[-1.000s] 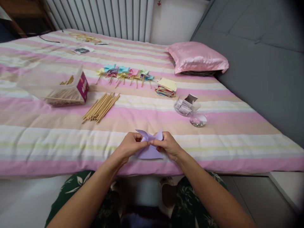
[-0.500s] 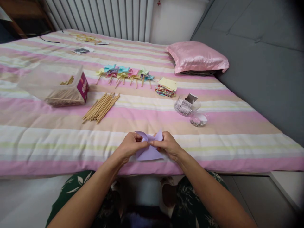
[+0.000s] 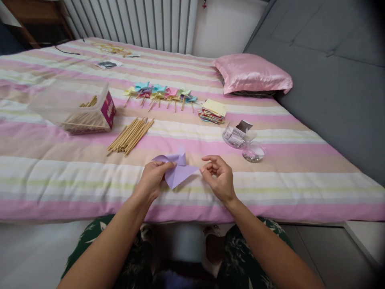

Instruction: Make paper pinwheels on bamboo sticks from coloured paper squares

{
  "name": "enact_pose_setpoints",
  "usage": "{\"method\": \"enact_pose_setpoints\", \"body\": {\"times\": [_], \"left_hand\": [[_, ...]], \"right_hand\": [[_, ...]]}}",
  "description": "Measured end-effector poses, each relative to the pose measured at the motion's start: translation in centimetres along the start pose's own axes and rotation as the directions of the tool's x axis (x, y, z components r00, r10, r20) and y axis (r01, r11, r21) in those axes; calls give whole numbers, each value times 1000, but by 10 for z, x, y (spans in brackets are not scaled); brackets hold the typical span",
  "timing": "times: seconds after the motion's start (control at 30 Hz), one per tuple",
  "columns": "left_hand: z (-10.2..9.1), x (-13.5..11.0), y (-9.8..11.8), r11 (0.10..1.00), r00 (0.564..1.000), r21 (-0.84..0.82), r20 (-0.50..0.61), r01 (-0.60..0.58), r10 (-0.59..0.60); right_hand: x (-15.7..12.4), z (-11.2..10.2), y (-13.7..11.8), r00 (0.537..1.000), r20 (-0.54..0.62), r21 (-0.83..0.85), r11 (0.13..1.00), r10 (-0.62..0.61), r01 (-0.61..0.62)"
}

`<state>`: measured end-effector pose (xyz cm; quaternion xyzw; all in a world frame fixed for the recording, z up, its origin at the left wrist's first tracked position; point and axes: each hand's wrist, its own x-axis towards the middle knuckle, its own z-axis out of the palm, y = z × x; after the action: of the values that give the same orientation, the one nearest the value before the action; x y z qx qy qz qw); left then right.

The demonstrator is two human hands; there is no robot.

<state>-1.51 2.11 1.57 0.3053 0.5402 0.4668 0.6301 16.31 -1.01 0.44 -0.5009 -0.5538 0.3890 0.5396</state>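
Observation:
A purple paper pinwheel [image 3: 180, 173], partly folded, is pinched at its middle by my left hand [image 3: 153, 176], thumb on top. Two of its corners are curled in toward the centre, while a flat corner points right. Just off that corner is my right hand [image 3: 219, 176], its fingers curved and apart, with the thumb and index at or very near the paper's tip. Beyond my hands lies a loose bundle of wooden sticks [image 3: 130, 136]. Farther back, several finished pinwheels [image 3: 159, 91] in blue, yellow, pink and green rest on their sticks.
A clear plastic box [image 3: 69, 108] holding more sticks stands at the left. Right of the pinwheels sits a stack of coloured paper squares [image 3: 212, 111], near a round clear container [image 3: 234, 134] and its small lidded part [image 3: 253, 152] with metal bits. A pink pillow [image 3: 254, 74] lies behind.
My right hand has let go of the paper's centre and moved right. The pinwheel has turned and shifted slightly left and up in my left hand.

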Motion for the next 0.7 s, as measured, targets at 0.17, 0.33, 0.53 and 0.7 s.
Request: {"method": "enact_pose_setpoints", "body": {"times": [0.17, 0.33, 0.53, 0.7], "left_hand": [[-1, 2, 1, 998, 1000, -64, 15, -7, 8], [0, 0, -1, 996, 998, -80, 63, 36, -31], [3, -4, -2, 994, 993, -92, 102, 64, -54], [5, -6, -3, 996, 994, -80, 105, 45, -36]], "right_hand": [[-12, 12, 2, 968, 239, -93, 991, -74, 99], [-13, 17, 10, 959, 260, -63, 989, -112, 132], [-15, 19, 11, 960, 257, -42, 992, -108, 123], [-17, 22, 10, 976, 210, 17, 999, -49, 46]]}}
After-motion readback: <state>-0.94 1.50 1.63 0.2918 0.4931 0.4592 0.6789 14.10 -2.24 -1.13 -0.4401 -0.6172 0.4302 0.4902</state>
